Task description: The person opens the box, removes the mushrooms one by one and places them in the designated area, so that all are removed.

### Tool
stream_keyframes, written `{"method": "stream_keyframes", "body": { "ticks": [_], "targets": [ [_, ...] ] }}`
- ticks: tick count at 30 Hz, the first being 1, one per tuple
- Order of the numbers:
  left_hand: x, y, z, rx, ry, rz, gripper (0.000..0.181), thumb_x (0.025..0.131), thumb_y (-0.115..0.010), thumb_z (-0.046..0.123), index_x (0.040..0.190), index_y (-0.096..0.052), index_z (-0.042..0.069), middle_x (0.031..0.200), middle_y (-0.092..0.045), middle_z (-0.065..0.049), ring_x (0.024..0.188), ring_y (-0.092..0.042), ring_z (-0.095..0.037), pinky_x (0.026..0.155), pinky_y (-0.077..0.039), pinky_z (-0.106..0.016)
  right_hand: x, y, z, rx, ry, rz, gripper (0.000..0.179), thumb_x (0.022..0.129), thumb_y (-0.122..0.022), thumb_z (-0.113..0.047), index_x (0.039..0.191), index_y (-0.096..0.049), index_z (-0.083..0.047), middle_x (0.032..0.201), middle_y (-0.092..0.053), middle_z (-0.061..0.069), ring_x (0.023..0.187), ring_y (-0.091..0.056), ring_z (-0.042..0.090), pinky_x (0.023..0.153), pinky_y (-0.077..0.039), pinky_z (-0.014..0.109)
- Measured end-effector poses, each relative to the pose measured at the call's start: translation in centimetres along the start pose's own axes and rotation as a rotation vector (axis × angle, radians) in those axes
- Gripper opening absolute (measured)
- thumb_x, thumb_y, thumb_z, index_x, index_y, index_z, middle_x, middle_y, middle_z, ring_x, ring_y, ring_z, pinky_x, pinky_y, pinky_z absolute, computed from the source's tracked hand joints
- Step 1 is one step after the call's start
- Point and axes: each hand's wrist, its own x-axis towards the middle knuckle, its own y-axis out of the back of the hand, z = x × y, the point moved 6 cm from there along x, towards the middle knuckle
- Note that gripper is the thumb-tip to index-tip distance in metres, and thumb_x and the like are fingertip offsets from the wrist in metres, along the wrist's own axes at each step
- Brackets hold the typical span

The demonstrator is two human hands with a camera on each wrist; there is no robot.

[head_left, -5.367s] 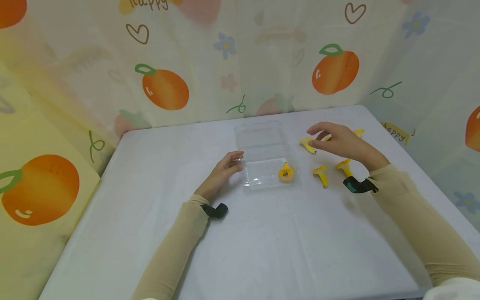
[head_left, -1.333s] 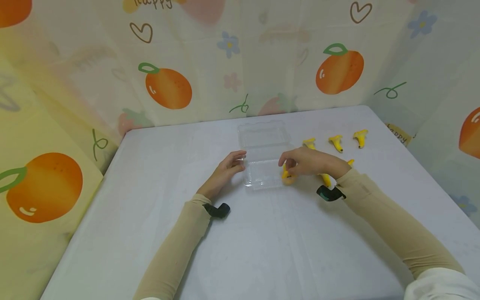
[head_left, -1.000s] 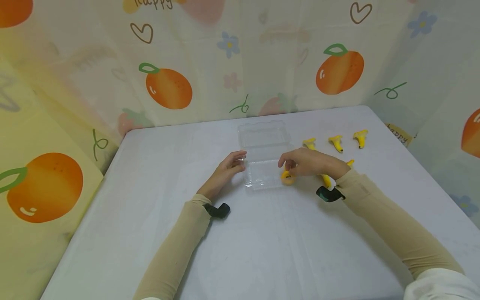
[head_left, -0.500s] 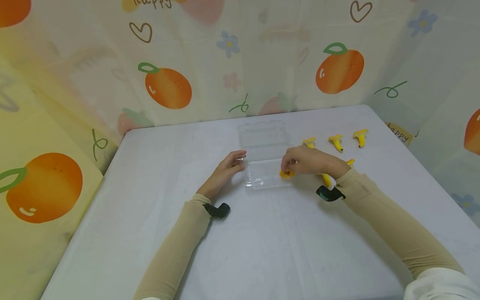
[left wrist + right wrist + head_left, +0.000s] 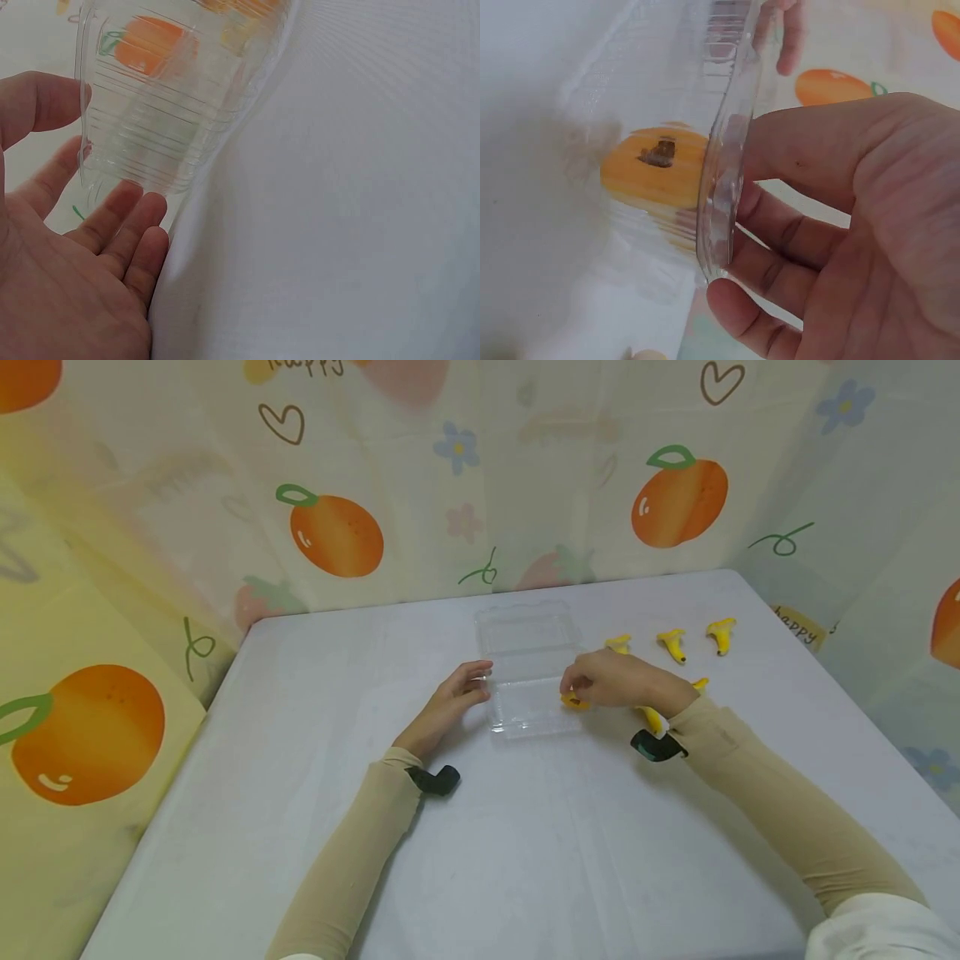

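Note:
A clear hinged plastic container (image 5: 517, 722) lies on the white table with its lid folded back. My left hand (image 5: 446, 706) touches its left rim with the thumb and index fingertip, the other fingers loosely bent by its wall. My right hand (image 5: 615, 679) reaches over the right end, pinching a yellow-orange, trumpet-shaped piece (image 5: 574, 700) low inside it. Through the clear wall in the right wrist view, the piece's round end (image 5: 649, 176) shows a dark hollow; the pinching fingertips are partly hidden.
Several more yellow trumpet-shaped pieces lie right of the container, among them one at the back (image 5: 671, 645), one farther right (image 5: 722, 635) and one partly under my right wrist (image 5: 652, 720). A fruit-print cloth (image 5: 525, 485) hangs behind the table.
My right hand has come from the loose pieces at the right to the container, and the piece inside has turned and shifted slightly back. My left hand has stayed at the rim.

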Motion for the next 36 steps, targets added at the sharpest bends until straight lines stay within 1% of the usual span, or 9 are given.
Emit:
{"method": "stream_keyframes", "body": {
  "ticks": [3, 7, 11, 16, 18, 21, 26, 30, 36],
  "targets": [
    [0.0, 0.0, 0.0, 0.002, -0.001, 0.001, 0.053, 0.101, -0.056, 0.012, 0.152, -0.042, 0.013, 0.156, -0.043, -0.01, 0.144, -0.041, -0.028, 0.122, -0.03, -0.052, 0.3, -0.1, -0.2, -0.044, 0.002, -0.002, 0.021, 0.095, -0.062, -0.007, 0.112, -0.074, -0.011, 0.103, -0.068, 0.006, 0.093, -0.062, 0.02, 0.081, -0.055, 0.035],
    [-0.1, 0.1, 0.0, 0.001, -0.001, 0.001, 0.053, 0.1, -0.057, 0.012, 0.151, -0.042, 0.014, 0.156, -0.044, -0.009, 0.144, -0.041, -0.028, 0.122, -0.03, -0.052, 0.5, -0.1, -0.2, -0.064, -0.012, 0.002, 0.025, 0.094, -0.062, -0.006, 0.116, -0.073, -0.01, 0.11, -0.068, 0.007, 0.098, -0.065, 0.022, 0.082, -0.056, 0.036],
    [-0.1, 0.1, 0.1, 0.01, 0.001, 0.001, 0.053, 0.1, -0.057, 0.013, 0.151, -0.043, 0.014, 0.155, -0.045, -0.008, 0.143, -0.042, -0.028, 0.122, -0.031, -0.052, 0.6, -0.3, -0.3, -0.067, -0.024, -0.019, 0.028, 0.095, -0.06, -0.005, 0.121, -0.071, -0.008, 0.12, -0.07, 0.008, 0.107, -0.067, 0.026, 0.089, -0.056, 0.04],
    [0.0, 0.1, 0.0, 0.011, 0.0, 0.003, 0.054, 0.1, -0.057, 0.013, 0.152, -0.043, 0.015, 0.155, -0.045, -0.007, 0.143, -0.042, -0.028, 0.122, -0.031, -0.052, 0.7, -0.4, -0.6, -0.124, -0.031, -0.043, 0.029, 0.095, -0.06, -0.006, 0.122, -0.07, -0.01, 0.125, -0.07, 0.008, 0.113, -0.064, 0.028, 0.096, -0.053, 0.046],
    [0.0, 0.1, 0.0, 0.012, 0.0, 0.007, 0.054, 0.1, -0.058, 0.013, 0.151, -0.043, 0.015, 0.155, -0.045, -0.007, 0.143, -0.042, -0.028, 0.121, -0.031, -0.052, 0.7, -0.4, -0.8, -0.149, -0.029, -0.033, 0.03, 0.095, -0.059, -0.006, 0.121, -0.071, -0.011, 0.125, -0.071, 0.008, 0.114, -0.063, 0.028, 0.095, -0.053, 0.047],
    [0.0, 0.1, 0.1, 0.015, -0.01, 0.007, 0.054, 0.099, -0.057, 0.011, 0.151, -0.043, 0.014, 0.155, -0.045, -0.01, 0.142, -0.043, -0.031, 0.121, -0.031, -0.052, 0.7, -0.3, -1.1, -0.169, -0.008, 0.017, 0.03, 0.094, -0.058, -0.005, 0.119, -0.073, -0.012, 0.124, -0.072, 0.008, 0.114, -0.063, 0.029, 0.091, -0.053, 0.046],
    [0.1, 0.0, 0.0, 0.015, -0.021, 0.0, 0.054, 0.097, -0.057, 0.01, 0.15, -0.044, 0.014, 0.154, -0.044, -0.012, 0.141, -0.044, -0.032, 0.12, -0.032, -0.05, 0.9, 0.0, -1.5, -0.134, 0.076, 0.123, 0.027, 0.094, -0.057, 0.0, 0.109, -0.077, -0.009, 0.111, -0.074, 0.008, 0.108, -0.064, 0.03, 0.091, -0.053, 0.043],
    [0.1, -0.1, 0.1, 0.014, -0.02, -0.001, 0.053, 0.097, -0.058, 0.011, 0.149, -0.045, 0.015, 0.154, -0.045, -0.011, 0.141, -0.044, -0.03, 0.12, -0.032, -0.05, 1.2, 0.1, -1.5, -0.05, 0.121, 0.164, 0.024, 0.096, -0.056, 0.0, 0.103, -0.078, -0.004, 0.104, -0.073, 0.01, 0.104, -0.065, 0.028, 0.094, -0.053, 0.044],
    [0.1, 0.1, 0.1, 0.017, -0.025, -0.005, 0.054, 0.097, -0.058, 0.011, 0.15, -0.044, 0.014, 0.155, -0.044, -0.012, 0.142, -0.044, -0.032, 0.121, -0.031, -0.051, 1.2, 0.6, -1.1, 0.054, 0.09, 0.174, 0.024, 0.096, -0.056, -0.001, 0.11, -0.075, -0.003, 0.114, -0.071, 0.014, 0.104, -0.063, 0.029, 0.094, -0.053, 0.045]
  ]
}}
